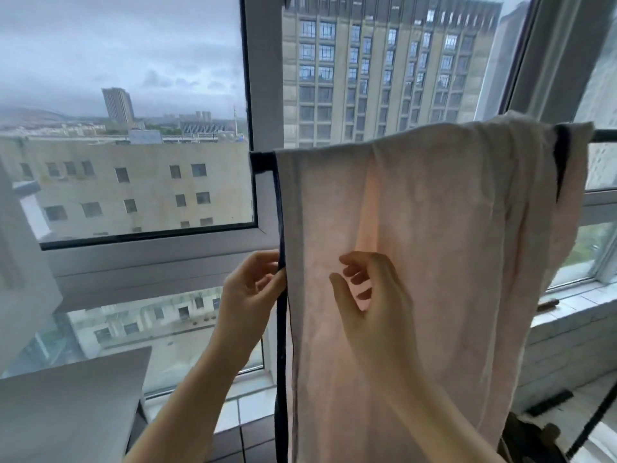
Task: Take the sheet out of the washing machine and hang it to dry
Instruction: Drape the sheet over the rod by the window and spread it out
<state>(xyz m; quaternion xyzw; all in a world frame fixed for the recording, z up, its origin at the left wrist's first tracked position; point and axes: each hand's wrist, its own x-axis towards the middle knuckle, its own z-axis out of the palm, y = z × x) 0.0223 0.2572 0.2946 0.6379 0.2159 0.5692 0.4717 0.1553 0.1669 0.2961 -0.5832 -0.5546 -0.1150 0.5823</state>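
The left hand (250,289) pinches the dark-trimmed left edge of the sheet (434,245). To the right of those fingers, the right hand (370,295) hovers before the cloth, fingers apart. The sheet is draped over the rail (604,135), its long axis vertical. It looks soft and light; best gripped along its hems.

Two bare forearms, no sleeves in view, left hand (248,289) and right hand (370,295) both uncovered, no gloves, no rings, no watch or bracelet visible at either wrist, slender fingers, short plain fingernails where they show, no markings on them
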